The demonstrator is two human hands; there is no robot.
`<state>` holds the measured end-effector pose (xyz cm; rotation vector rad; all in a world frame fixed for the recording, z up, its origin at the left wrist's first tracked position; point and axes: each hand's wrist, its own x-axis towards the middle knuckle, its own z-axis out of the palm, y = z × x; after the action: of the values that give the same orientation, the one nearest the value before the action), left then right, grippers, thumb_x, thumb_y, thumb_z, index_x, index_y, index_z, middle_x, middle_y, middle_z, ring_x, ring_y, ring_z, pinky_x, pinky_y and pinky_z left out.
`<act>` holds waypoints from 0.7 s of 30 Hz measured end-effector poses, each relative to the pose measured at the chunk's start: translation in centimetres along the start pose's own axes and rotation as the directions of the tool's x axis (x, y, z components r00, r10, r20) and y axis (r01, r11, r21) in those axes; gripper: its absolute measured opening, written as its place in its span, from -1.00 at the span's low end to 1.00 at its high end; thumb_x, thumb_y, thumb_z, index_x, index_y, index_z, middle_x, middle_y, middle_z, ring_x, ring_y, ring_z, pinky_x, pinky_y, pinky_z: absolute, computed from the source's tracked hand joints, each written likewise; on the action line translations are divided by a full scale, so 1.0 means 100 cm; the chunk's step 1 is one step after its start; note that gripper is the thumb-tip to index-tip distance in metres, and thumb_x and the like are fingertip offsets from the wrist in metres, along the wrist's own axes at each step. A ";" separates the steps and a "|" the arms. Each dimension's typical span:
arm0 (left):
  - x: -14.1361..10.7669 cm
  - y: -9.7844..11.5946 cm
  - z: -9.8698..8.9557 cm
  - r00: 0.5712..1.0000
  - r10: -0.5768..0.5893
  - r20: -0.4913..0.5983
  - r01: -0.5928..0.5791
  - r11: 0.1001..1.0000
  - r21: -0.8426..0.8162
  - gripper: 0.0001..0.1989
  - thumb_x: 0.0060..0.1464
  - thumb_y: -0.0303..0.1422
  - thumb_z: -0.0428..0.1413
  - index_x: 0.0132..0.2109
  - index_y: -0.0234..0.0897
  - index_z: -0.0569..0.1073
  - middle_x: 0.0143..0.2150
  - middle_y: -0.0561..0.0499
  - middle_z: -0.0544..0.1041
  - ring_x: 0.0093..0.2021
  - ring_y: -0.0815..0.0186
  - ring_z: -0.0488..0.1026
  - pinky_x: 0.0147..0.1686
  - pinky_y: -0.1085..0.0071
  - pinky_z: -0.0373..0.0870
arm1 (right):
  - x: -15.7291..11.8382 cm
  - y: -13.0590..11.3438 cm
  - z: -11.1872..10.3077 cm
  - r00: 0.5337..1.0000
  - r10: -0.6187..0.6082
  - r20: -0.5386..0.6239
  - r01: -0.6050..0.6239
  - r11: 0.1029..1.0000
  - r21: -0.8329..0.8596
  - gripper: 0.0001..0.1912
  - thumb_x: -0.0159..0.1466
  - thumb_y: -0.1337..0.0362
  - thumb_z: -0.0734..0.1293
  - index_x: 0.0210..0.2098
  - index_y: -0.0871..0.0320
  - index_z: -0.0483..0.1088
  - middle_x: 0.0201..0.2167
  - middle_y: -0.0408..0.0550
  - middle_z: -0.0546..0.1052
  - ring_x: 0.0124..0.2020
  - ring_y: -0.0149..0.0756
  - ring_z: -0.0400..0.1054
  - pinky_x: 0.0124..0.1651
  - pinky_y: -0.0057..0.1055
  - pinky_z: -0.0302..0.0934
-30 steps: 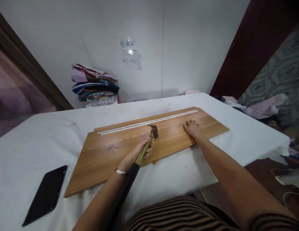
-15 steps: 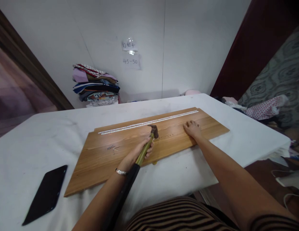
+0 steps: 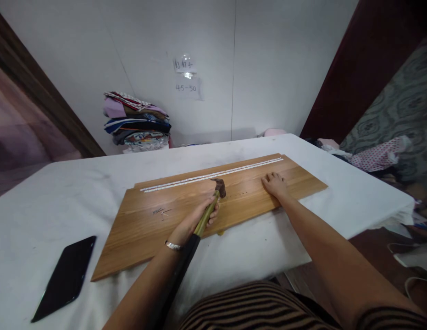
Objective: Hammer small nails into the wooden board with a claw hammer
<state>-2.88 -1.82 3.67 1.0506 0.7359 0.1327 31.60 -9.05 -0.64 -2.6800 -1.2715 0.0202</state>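
My left hand [image 3: 202, 213] is wrapped round the yellow-and-black handle of a claw hammer [image 3: 207, 212]. The hammer's head is low over the middle of a wooden board [image 3: 130, 238], beside a row of small dark marks [image 3: 240, 194]. Whether the head touches the board I cannot tell. On the board's right part, my right hand [image 3: 275, 184] rests with its fingers spread and holds nothing. Several loose nails [image 3: 161, 211] lie left of the hammer. Two white strips [image 3: 213, 175] run along the board's far side.
The board lies on a white-covered table [image 3: 261, 238]. A black phone [image 3: 65, 277] is at the near left. Folded clothes [image 3: 137, 121] are stacked behind the table, against the wall. Paper labels [image 3: 187, 87] hang on the wall. More cloth [image 3: 378, 156] lies at the right.
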 end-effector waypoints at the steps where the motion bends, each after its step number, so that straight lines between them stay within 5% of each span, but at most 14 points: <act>1: 0.000 0.000 0.000 1.000 -0.005 0.000 0.005 1.000 0.002 -0.54 0.19 0.11 0.01 -0.35 -0.22 0.25 -0.61 0.21 0.20 -0.71 0.50 0.10 -0.70 0.54 -0.05 | 0.000 0.000 0.000 1.000 0.001 0.002 -0.001 1.000 0.000 -0.50 0.43 0.07 0.02 0.08 0.17 0.43 0.22 0.21 0.39 0.29 0.01 0.14 0.27 -0.05 -0.02; 6: 0.001 0.000 0.000 0.999 -0.031 -0.029 0.031 0.999 0.015 -0.58 0.29 0.02 -0.11 -0.33 -0.22 0.26 -0.61 0.20 0.19 -0.71 0.50 0.11 -0.71 0.55 -0.03 | 0.000 0.000 0.001 1.000 0.000 -0.004 0.000 1.000 0.000 -0.51 0.43 0.07 0.02 0.06 0.16 0.43 0.20 0.19 0.40 0.27 -0.01 0.16 0.27 -0.05 -0.01; 21: 0.007 -0.010 -0.009 0.999 0.041 0.015 -0.041 0.999 -0.017 -0.55 0.14 0.09 0.07 -0.32 -0.24 0.30 -0.59 0.19 0.22 -0.69 0.49 0.15 -0.70 0.58 0.05 | 0.001 0.001 0.003 1.000 -0.012 -0.021 0.012 1.000 -0.013 -0.53 0.44 0.07 0.03 0.04 0.14 0.43 0.17 0.19 0.43 0.26 -0.02 0.18 0.26 -0.08 0.00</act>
<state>-3.12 -1.31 2.26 1.0500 0.6989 0.1657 31.74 -8.97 -0.98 -2.6757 -1.2855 -0.0174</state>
